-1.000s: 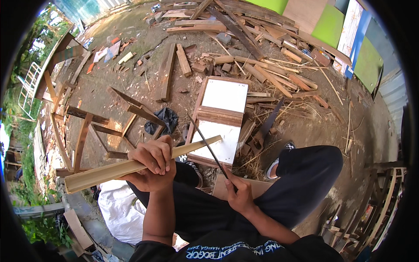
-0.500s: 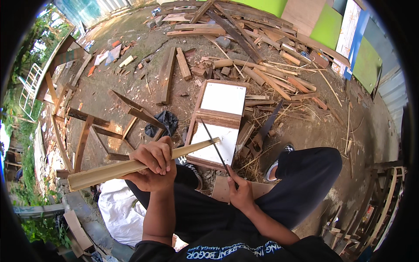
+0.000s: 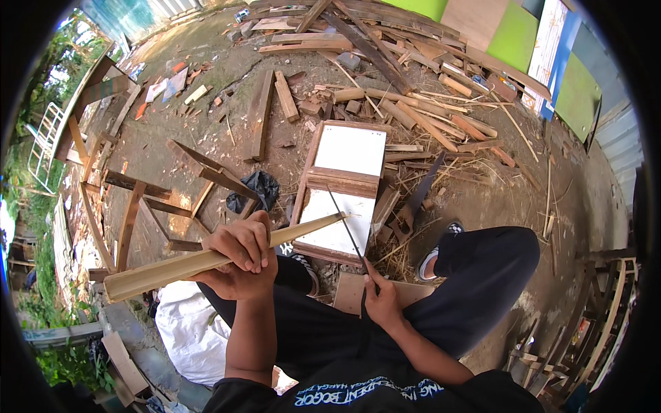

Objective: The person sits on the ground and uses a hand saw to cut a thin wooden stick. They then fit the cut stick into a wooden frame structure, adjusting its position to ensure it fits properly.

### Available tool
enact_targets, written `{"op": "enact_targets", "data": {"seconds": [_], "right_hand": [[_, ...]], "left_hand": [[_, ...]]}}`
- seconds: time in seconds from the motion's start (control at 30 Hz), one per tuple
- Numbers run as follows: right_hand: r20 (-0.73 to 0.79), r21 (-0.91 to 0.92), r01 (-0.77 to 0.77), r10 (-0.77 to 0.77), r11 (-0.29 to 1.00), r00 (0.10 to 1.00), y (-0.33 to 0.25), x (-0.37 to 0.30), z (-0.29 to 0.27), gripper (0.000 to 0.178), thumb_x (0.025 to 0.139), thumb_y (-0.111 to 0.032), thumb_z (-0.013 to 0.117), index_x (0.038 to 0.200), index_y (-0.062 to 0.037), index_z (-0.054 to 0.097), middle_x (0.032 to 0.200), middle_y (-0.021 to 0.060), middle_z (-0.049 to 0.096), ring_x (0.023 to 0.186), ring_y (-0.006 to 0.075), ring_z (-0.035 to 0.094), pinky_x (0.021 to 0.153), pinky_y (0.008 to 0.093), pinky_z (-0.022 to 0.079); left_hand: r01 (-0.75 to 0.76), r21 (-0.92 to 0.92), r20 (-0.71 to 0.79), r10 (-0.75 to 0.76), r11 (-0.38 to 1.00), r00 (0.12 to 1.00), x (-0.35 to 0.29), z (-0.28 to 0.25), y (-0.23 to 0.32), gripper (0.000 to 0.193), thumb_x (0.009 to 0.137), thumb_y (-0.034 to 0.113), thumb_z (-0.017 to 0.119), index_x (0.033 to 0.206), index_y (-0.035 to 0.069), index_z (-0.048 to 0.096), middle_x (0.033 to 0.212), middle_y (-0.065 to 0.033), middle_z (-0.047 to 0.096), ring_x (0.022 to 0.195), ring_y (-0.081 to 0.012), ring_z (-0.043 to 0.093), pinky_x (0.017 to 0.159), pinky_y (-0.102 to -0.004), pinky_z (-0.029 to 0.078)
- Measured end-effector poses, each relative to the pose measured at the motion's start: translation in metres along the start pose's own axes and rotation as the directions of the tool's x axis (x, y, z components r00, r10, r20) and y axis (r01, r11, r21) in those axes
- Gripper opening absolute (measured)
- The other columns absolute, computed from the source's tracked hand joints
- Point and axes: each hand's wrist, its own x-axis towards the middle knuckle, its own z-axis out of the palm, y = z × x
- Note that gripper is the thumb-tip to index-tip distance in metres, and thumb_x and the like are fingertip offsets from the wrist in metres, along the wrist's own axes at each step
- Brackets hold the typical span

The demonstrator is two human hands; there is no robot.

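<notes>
The split bamboo strip [image 3: 220, 258] is gripped mid-length by the left hand [image 3: 237, 258], its tip now closer to the white-panelled wooden frame [image 3: 344, 189]. A thin blade [image 3: 350, 234] is clamped in the right hand [image 3: 382, 303], still touching that tip.

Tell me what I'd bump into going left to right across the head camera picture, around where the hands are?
White sack → left hand gripping the split bamboo piece → right hand holding a thin long blade → shoe → dark trouser knee.
</notes>
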Motion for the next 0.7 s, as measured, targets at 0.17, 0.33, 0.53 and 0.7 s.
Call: {"op": "enact_targets", "data": {"seconds": [0.17,0.33,0.53,0.7], "right_hand": [[-0.111,0.006,0.159,-0.158,0.987,0.981,0.017,0.000,0.006,0.042,0.103,-0.012,0.056,0.145,-0.0077,0.058,0.100,0.0293,0.071,0.090,0.0349,0.073,0.078,0.0381,0.054],[0.008,0.013,-0.038,0.038,0.999,0.999,-0.002,0.005,-0.010,0.044,0.101,-0.010,0.057,0.145,-0.0089,0.058,0.100,0.0317,0.069,0.098,0.0459,0.069,0.080,0.0445,0.055],[0.006,-0.034,-0.095,0.095,0.995,0.995,0.001,0.006,-0.014,0.043,0.101,-0.012,0.057,0.144,-0.0100,0.059,0.097,0.0324,0.069,0.095,0.0464,0.068,0.078,0.0465,0.054],[0.041,-0.104,-0.168,0.173,0.980,0.984,0.002,0.007,-0.024,0.042,0.103,-0.020,0.055,0.144,-0.0121,0.059,0.089,0.0292,0.068,0.090,0.0465,0.068,0.077,0.0489,0.053]], "left_hand": [[0.017,0.012,0.037,-0.017,1.000,0.999,0.000,0.002,0.002,0.081,0.095,0.085,0.023,0.060,0.015,0.045,0.042,0.0007,0.040,0.038,-0.0129,0.040,0.077,-0.0350,0.042],[0.011,0.012,0.021,-0.012,1.000,1.000,0.001,0.002,0.001,0.081,0.095,0.085,0.024,0.059,0.015,0.043,0.042,0.0007,0.040,0.038,-0.0130,0.039,0.076,-0.0338,0.041],[0.011,0.005,0.037,-0.012,1.000,0.999,0.002,0.004,0.000,0.079,0.096,0.083,0.027,0.060,0.015,0.044,0.044,0.0011,0.040,0.040,-0.0129,0.040,0.070,-0.0303,0.036],[0.002,-0.007,0.031,-0.002,1.000,1.000,0.000,0.006,-0.003,0.077,0.098,0.080,0.029,0.061,0.015,0.045,0.044,0.0011,0.040,0.039,-0.0124,0.039,0.069,-0.0303,0.035]]}}
